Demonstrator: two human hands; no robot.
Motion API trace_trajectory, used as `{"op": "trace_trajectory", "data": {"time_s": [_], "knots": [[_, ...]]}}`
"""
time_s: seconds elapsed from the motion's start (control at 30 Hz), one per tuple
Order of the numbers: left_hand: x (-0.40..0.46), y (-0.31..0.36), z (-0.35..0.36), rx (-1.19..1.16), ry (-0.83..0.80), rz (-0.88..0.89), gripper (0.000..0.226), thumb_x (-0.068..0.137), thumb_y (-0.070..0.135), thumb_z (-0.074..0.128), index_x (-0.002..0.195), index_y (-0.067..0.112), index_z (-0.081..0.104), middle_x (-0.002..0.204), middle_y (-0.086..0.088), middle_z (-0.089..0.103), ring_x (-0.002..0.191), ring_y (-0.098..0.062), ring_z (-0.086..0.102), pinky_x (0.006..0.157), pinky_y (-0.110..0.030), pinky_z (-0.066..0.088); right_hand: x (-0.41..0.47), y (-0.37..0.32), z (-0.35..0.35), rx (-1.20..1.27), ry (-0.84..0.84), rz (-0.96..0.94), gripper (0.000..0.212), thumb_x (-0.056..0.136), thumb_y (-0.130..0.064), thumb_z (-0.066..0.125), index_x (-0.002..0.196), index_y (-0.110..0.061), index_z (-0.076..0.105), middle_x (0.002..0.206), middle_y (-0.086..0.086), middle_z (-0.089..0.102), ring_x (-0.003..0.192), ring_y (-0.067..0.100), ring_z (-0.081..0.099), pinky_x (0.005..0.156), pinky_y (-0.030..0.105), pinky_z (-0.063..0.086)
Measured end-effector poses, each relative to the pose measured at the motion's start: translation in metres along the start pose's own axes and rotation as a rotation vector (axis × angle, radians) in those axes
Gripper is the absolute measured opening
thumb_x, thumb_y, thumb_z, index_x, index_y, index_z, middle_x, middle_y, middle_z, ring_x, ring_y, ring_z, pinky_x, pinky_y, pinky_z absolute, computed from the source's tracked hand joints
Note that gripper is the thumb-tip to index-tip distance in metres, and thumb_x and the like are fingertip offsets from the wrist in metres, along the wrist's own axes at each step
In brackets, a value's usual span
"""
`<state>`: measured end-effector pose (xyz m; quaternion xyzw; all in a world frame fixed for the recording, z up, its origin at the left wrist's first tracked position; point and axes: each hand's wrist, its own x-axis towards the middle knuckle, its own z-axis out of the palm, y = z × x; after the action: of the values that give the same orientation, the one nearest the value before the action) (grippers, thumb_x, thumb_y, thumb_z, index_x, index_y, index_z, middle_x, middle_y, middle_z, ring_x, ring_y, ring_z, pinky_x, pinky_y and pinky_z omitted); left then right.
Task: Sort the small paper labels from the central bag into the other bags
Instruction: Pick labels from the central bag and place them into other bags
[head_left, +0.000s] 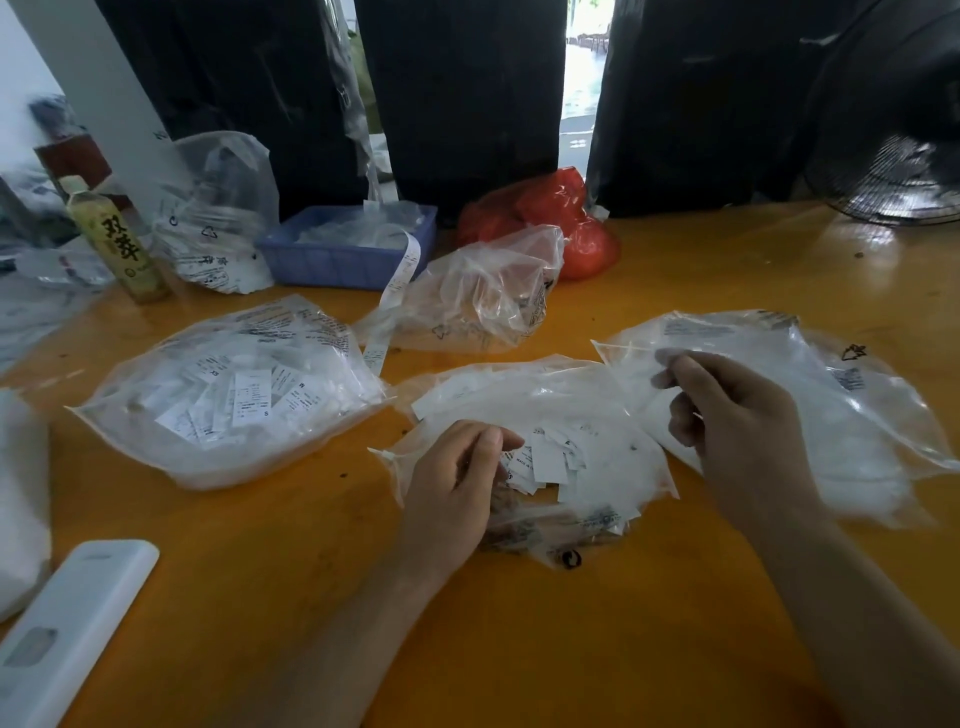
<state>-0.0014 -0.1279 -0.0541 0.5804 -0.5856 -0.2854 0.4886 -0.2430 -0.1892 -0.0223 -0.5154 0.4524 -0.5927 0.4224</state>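
From the head camera, the orange table (675, 270) is strewn with clear plastic bags. The central bag (597, 415) lies open right in front of the person, with a heap of small paper labels (550, 457) inside it. The left hand (457, 483) rests at the mouth of that bag, fingers curled in against the thumb beside the labels; whether they actually pinch a label I cannot tell from here. The right hand (737, 421) is raised above the right bag (831, 395), its fingers bent toward the thumb (motion blur hides whether anything sits between them).

To the left lies a fuller left bag (234, 395), packed with printed labels. Behind the central one sits a crumpled bag (488, 296), with a red bag (561, 218) further back. A blue tray (348, 249) holds a label strip (397, 291) that trails over its rim. A green bottle (117, 239) stands at far left, and a white device (72, 623) lies near the front edge.
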Motion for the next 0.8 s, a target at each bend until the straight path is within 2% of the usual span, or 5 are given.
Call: {"op": "trace_trajectory", "data": {"time_s": [0.17, 0.27, 0.53, 0.67, 0.8], "knots": [[-0.001, 0.004, 0.001, -0.191, -0.171, -0.079, 0.029, 0.111, 0.039, 0.046, 0.126, 0.027, 0.068, 0.112, 0.015, 0.075, 0.096, -0.010, 0.074, 0.078, -0.022, 0.060, -0.015, 0.013, 0.022, 0.238, -0.247, 0.130, 0.025, 0.092, -0.031, 0.068, 0.109, -0.017, 0.079, 0.097, 0.012, 0.071, 0.063, 0.014, 0.049, 0.056, 0.027, 0.044], [-0.002, 0.005, 0.003, -0.237, -0.213, -0.083, 0.040, 0.102, 0.054, 0.054, 0.127, 0.027, 0.069, 0.111, 0.014, 0.078, 0.096, -0.009, 0.075, 0.077, -0.017, 0.057, -0.025, 0.021, 0.032, 0.128, -0.407, 0.149, 0.045, 0.084, -0.056, 0.074, 0.115, -0.024, 0.077, 0.074, 0.014, 0.044, 0.064, 0.028, 0.032, 0.056, 0.034, 0.032], [0.001, -0.004, 0.002, -0.246, -0.074, -0.097, 0.008, 0.099, 0.027, 0.072, 0.103, 0.027, 0.080, 0.090, 0.006, 0.081, 0.084, -0.010, 0.078, 0.073, -0.019, 0.058, -0.039, 0.015, 0.042, -0.055, -0.471, 0.121, 0.045, 0.086, -0.072, 0.059, 0.114, -0.039, 0.073, 0.069, 0.011, 0.056, 0.058, 0.020, 0.045, 0.053, 0.028, 0.039], [-0.001, -0.006, 0.004, -0.210, -0.098, -0.105, 0.009, 0.100, 0.036, 0.071, 0.100, 0.032, 0.080, 0.092, 0.009, 0.081, 0.086, -0.008, 0.077, 0.074, -0.021, 0.059, -0.040, 0.015, 0.045, -0.301, -0.414, -0.006, 0.013, 0.094, -0.040, 0.064, 0.097, -0.030, 0.071, 0.066, -0.019, 0.066, 0.054, 0.000, 0.055, 0.050, 0.015, 0.043], [0.000, -0.004, 0.005, -0.250, -0.085, -0.102, 0.018, 0.098, 0.046, 0.066, 0.100, 0.034, 0.079, 0.097, 0.010, 0.081, 0.089, -0.008, 0.077, 0.073, -0.021, 0.060, -0.041, 0.018, 0.046, -0.377, -0.382, -0.048, 0.012, 0.098, -0.033, 0.063, 0.088, -0.031, 0.070, 0.062, -0.025, 0.063, 0.050, -0.002, 0.055, 0.047, 0.011, 0.041]]}}
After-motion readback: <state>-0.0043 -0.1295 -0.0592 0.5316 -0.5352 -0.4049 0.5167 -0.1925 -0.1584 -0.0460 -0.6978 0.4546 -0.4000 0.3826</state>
